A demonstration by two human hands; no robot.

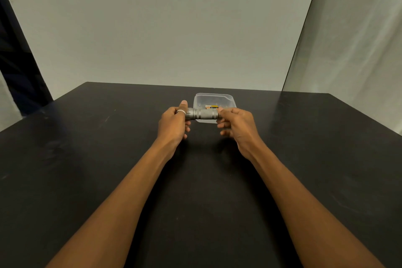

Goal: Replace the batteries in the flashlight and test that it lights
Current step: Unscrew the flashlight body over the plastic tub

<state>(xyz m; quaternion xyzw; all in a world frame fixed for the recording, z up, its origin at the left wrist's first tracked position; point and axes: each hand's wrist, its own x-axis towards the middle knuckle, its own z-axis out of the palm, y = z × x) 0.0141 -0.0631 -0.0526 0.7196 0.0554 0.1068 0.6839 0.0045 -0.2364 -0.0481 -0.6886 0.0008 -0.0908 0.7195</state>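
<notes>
Your left hand (174,122) and right hand (236,125) each grip an end of the flashlight (202,114); it looks rigid, and the knurled metal gives purchase for twisting.

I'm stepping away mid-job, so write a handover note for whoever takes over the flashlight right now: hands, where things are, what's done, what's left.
Left hand grips one end of the gray flashlight; right hand grips the other end. It is held level above the black table.
Clear plastic container sits just behind it, with what looks like a battery inside.
Done: flashlight picked up; it looks assembled, no beam seen.
Left: unscrew it, swap batteries, close, test the light.
</notes>
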